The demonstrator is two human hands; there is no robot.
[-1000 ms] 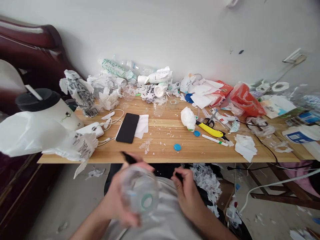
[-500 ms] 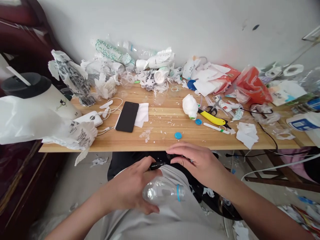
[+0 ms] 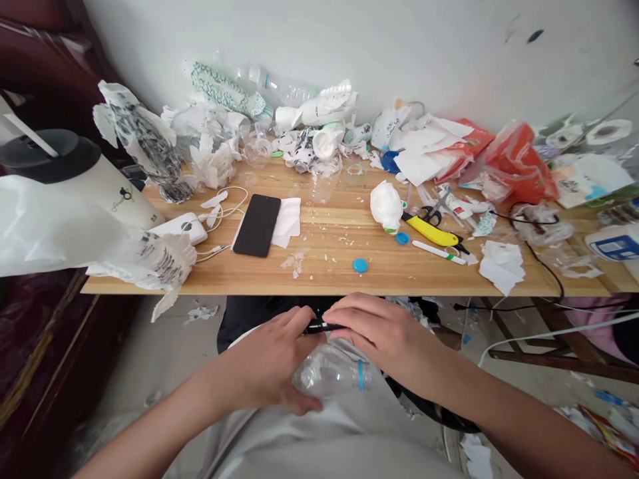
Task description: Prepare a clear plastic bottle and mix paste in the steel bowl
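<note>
Over my lap, my left hand is wrapped round a clear plastic bottle, which lies on its side with its neck and blue ring to the right. Between the thumb side and index finger of that same hand sits a black marker pen. My right hand comes from the right with fingers closed round the marker's other end; its fingertips hide that end. A blue bottle cap lies on the wooden table just beyond my hands.
A black phone, a white paper-wrapped shape, a yellow utility knife and a white pen lie on the table. Torn paper and plastic bottles line the wall. A large tumbler stands left.
My right hand has moved left, closing the gap to the marker, and its fingers now grip the marker's end. The bottle stays in my left hand. The view has shifted slightly.
</note>
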